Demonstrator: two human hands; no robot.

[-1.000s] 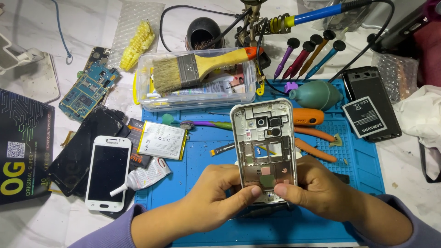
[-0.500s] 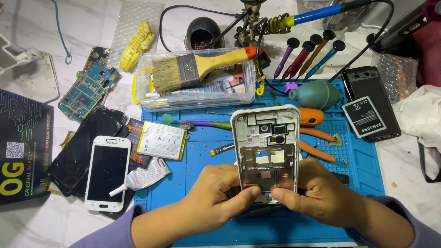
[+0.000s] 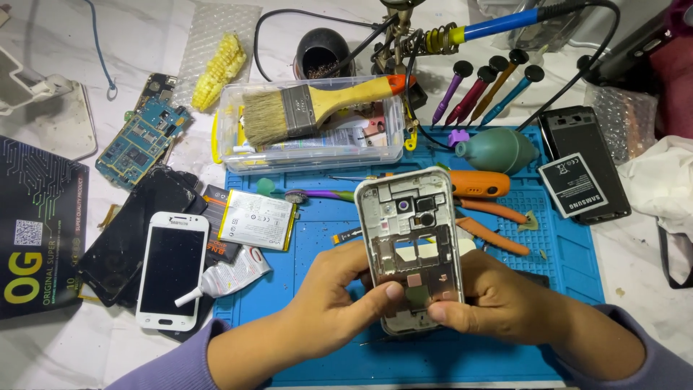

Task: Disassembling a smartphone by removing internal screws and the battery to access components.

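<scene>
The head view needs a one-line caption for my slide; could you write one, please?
Both hands, left hand and right hand, hold an opened phone frame above a blue repair mat.

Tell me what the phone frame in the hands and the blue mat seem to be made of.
Phone frame: probably plastic with a silver metallic finish; its rim shines dully. Blue mat: looks like soft matte rubber or silicone, with moulded ridges and no glare.

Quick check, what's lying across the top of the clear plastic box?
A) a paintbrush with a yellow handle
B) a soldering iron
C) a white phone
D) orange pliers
A. The paintbrush, yellow-handled with tan bristles, lies across the rim of the clear plastic box, while both hands hold the phone frame over the blue mat.
</scene>
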